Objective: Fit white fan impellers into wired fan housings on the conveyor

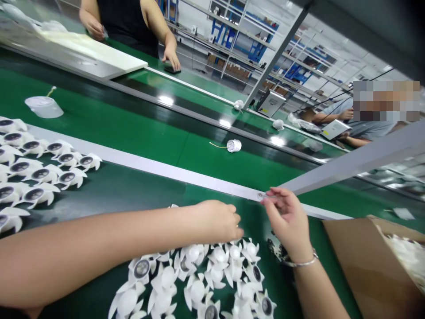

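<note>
On the green conveyor (139, 141), the right hand (287, 219) pinches what is perhaps a small tag (260, 196), the left hand (215, 219) curled just above white plastic fans (195, 288).

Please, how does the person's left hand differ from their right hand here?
The left hand is curled, knuckles up, over the white petal-shaped parts, while the right hand pinches a small round piece at the grey rail. The right hand wears a silver bracelet; the left hand shows none. The left hand comes in from the image's left, the right hand from below. Both hands are bare.
</note>
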Demonstrator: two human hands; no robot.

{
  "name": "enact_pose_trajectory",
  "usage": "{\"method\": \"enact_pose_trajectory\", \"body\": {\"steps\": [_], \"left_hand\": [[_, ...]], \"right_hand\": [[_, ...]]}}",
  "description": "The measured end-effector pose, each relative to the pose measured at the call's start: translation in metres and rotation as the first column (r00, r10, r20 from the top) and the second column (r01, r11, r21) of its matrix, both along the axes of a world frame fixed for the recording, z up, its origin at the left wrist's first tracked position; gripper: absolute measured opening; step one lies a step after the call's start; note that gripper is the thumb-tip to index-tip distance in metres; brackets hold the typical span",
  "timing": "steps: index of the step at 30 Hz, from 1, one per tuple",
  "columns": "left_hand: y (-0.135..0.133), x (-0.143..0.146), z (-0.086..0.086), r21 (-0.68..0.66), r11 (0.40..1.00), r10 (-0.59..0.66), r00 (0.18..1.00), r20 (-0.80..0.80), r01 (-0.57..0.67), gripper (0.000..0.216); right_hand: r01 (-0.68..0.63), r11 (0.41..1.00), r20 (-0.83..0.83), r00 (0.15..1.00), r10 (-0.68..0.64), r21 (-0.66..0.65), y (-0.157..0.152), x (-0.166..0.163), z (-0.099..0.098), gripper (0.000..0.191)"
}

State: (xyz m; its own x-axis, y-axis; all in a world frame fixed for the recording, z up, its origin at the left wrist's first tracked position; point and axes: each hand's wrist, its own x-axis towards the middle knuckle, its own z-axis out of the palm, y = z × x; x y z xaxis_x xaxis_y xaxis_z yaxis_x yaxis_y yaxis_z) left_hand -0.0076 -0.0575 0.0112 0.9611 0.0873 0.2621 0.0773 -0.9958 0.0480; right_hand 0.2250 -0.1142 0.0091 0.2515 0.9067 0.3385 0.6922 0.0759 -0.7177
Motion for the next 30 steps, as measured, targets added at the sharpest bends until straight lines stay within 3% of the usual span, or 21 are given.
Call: {"method": "enact_pose_trajectory", "body": {"steps": [3, 7, 11, 13, 15, 19, 24, 25, 27, 29, 30], "left_hand": [[0.002, 0.000, 0.000, -0.050, 0.997, -0.056, 0.994, -0.092, 0.051, 0.006], [0.031, -0.012, 0.019, -0.214, 0.975, -0.089, 0.989, -0.116, 0.062, 0.030], [0.059, -0.025, 0.033, -0.192, 0.977, 0.082, 0.993, -0.084, -0.097, 0.045], [0.064, -0.029, 0.038, -0.185, 0.965, 0.167, 0.981, -0.103, -0.184, 0.047], [0.066, -0.030, 0.040, -0.255, 0.944, 0.193, 0.976, -0.097, -0.212, 0.045], [0.066, -0.027, 0.031, -0.417, 0.889, 0.179, 0.982, -0.063, -0.189, 0.046], [0.069, -0.021, 0.006, -0.456, 0.881, 0.113, 0.992, -0.054, -0.126, 0.058], [0.071, -0.020, 0.003, -0.454, 0.881, 0.112, 0.992, -0.064, -0.129, 0.061], [0.075, -0.021, 0.000, -0.481, 0.868, 0.108, 0.992, -0.069, -0.128, 0.070], [0.081, -0.024, 0.001, -0.572, 0.814, 0.092, 0.995, -0.047, -0.103, 0.076], [0.084, -0.025, 0.002, -0.637, 0.766, 0.095, 0.995, -0.028, -0.091, 0.072]], "right_hand": [[-0.125, 0.988, 0.213, 0.967, 0.141, -0.088, 0.033, -0.005, 0.009, 0.025], [-0.176, 0.972, 0.493, 0.839, 0.230, -0.155, 0.109, -0.027, 0.032, 0.038], [-0.160, 0.967, 0.603, 0.758, 0.251, -0.200, 0.179, -0.052, 0.031, 0.073], [-0.172, 0.950, 0.622, 0.723, 0.303, -0.262, 0.198, -0.062, 0.023, 0.072], [-0.170, 0.936, 0.624, 0.707, 0.333, -0.307, 0.204, -0.067, 0.015, 0.057], [-0.106, 0.957, 0.627, 0.734, 0.259, -0.271, 0.181, -0.060, 0.016, 0.030], [-0.044, 0.992, 0.553, 0.827, 0.102, -0.117, 0.101, -0.030, 0.036, 0.020], [-0.038, 0.996, 0.485, 0.871, 0.075, -0.085, 0.083, -0.027, 0.037, 0.022], [-0.076, 0.996, 0.172, 0.981, 0.084, -0.052, 0.049, -0.028, 0.035, 0.027], [-0.175, 0.984, -0.029, 0.984, 0.174, -0.021, 0.024, -0.035, 0.027, 0.025], [-0.236, 0.972, -0.034, 0.971, 0.236, -0.007, 0.015, -0.041, 0.024, 0.023]]}}
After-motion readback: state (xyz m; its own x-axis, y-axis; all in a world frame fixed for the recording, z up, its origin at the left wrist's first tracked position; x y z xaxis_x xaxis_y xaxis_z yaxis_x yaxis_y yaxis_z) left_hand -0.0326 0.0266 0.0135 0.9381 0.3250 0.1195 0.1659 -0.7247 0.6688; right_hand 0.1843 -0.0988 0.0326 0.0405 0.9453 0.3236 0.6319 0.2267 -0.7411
